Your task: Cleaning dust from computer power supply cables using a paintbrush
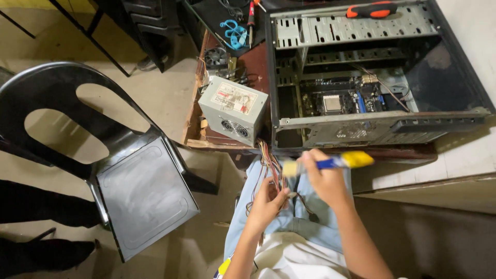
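Two hands working over the lap: right hand (326,181) gripping a brush (330,163), left hand (266,204) pinching the cable bundle (271,168) hanging from the power supply (233,109) at the counter (194,135) edge. Risk: tugging cables could be dragging that box off.

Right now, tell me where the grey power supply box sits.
In the head view, the grey power supply box sits left of centre on the wooden table edge, just left of the open computer case, above the left hand holding its wire bundle.
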